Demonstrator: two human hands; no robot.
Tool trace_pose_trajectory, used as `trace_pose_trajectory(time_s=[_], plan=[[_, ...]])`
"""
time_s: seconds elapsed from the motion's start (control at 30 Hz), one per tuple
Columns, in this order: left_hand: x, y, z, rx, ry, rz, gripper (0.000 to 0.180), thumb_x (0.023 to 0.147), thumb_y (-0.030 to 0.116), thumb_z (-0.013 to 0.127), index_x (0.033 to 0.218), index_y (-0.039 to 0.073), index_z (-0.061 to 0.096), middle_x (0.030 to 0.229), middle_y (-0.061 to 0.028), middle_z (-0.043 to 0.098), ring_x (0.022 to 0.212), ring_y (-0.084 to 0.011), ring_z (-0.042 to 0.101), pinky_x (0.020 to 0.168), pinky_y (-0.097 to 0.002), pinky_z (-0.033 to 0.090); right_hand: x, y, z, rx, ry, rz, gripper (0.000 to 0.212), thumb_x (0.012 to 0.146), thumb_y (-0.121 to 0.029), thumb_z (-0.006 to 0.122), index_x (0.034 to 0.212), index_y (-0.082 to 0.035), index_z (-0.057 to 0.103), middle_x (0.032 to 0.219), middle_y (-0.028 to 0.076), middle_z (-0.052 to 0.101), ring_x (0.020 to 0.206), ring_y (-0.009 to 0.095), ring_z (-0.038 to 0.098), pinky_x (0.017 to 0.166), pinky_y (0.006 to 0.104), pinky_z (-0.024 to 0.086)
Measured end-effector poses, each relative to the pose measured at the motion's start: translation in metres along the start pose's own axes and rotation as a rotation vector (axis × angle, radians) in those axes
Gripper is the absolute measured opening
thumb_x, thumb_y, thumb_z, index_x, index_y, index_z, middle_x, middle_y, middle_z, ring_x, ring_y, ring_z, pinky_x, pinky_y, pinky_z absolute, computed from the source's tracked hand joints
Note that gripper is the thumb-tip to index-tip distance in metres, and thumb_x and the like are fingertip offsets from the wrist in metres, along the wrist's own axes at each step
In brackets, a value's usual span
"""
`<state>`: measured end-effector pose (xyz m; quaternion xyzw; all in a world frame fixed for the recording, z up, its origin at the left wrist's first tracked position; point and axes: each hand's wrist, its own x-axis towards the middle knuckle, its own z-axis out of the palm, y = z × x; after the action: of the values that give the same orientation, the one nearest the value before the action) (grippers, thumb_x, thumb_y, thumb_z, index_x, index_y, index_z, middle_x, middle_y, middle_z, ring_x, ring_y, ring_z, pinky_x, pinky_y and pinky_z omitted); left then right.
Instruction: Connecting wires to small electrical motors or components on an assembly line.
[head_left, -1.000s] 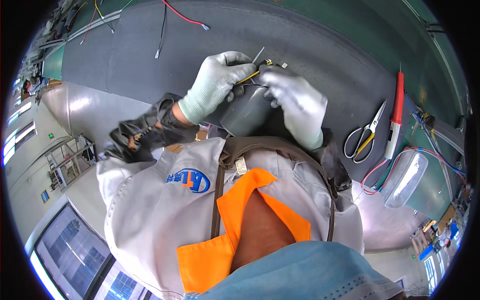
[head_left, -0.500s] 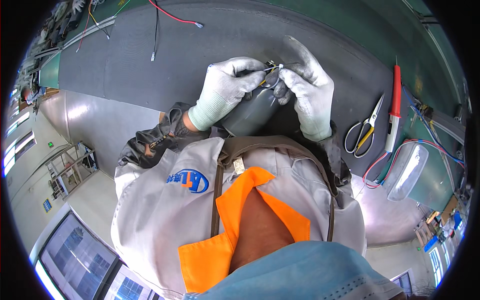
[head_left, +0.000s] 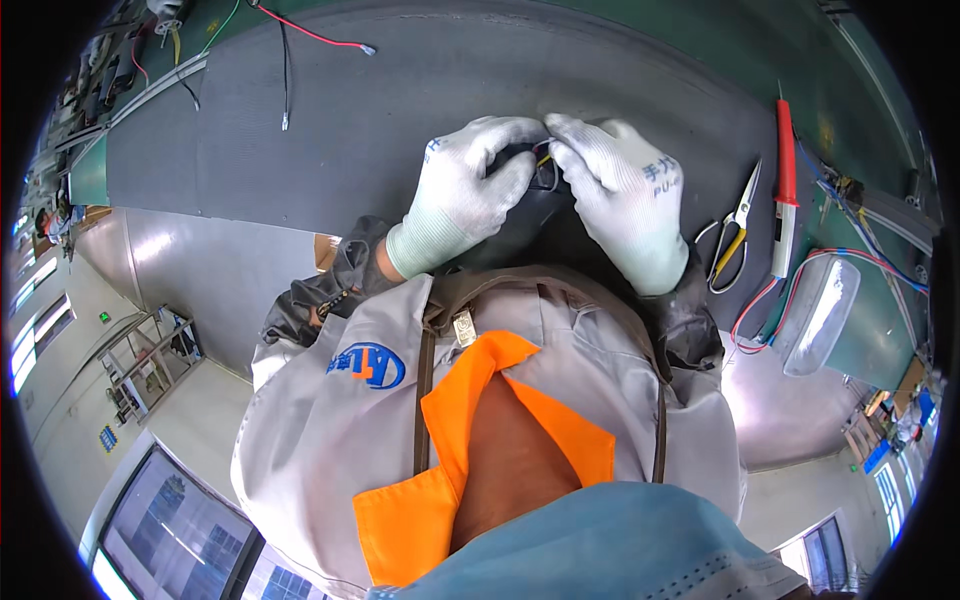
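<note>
My left hand [head_left: 468,182] and my right hand [head_left: 628,195], both in white coated gloves, meet over the dark mat close to my chest. Their fingers are closed in pinches, the tips nearly touching. Between them shows a thin pale loop, apparently a cable tie [head_left: 555,178], beside a short yellow wire [head_left: 543,160]. My fingers cover most of the tie and its ends. Below the hands lies a dark rounded cylinder [head_left: 515,218], largely hidden by the gloves and in shadow.
Scissors [head_left: 733,230] with a yellow grip part lie right of my right hand. Beyond them is a red-and-white pen-shaped tool [head_left: 787,185] on a cable, near a clear plastic tray [head_left: 818,315]. A red lead [head_left: 320,36] and a black lead [head_left: 287,85] lie at far left.
My right hand has turned over, its raised fingers folding down, and its back now faces up. Both hands have drawn closer together, covering most of the tie and wires.
</note>
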<state>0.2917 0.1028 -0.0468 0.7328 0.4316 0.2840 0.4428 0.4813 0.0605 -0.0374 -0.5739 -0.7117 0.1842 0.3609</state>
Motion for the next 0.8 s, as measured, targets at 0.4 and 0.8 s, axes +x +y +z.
trace_pose_trajectory(time_s=[0.4, 0.8], plan=[[-0.021, 0.001, 0.009, -0.072, 0.140, -0.069, 0.024, 0.092, 0.006, 0.067, 0.116, 0.004, 0.067, 0.094, -0.0123, 0.071, 0.075, -0.0209, 0.069, 0.069, -0.0311, 0.055, -0.014, 0.039, -0.029, 0.232, 0.195, 0.200, 0.013, 0.093, -0.004, 0.066, 0.097, 0.007, 0.071, 0.099, 0.016, 0.072, 0.088, 0.022, 0.070, 0.075, 0.0313, 0.056], [-0.008, -0.004, 0.010, 0.438, 0.007, 0.412, 0.017, 0.086, 0.017, 0.072, 0.099, 0.009, 0.066, 0.072, -0.0078, 0.065, 0.060, -0.0294, 0.065, 0.052, -0.0386, 0.051, 0.013, 0.026, 0.006, 1.478, 0.165, 0.700, 0.025, 0.102, -0.017, 0.056, 0.100, 0.005, 0.069, 0.093, 0.014, 0.068, 0.074, 0.019, 0.068, 0.055, 0.0252, 0.050]])
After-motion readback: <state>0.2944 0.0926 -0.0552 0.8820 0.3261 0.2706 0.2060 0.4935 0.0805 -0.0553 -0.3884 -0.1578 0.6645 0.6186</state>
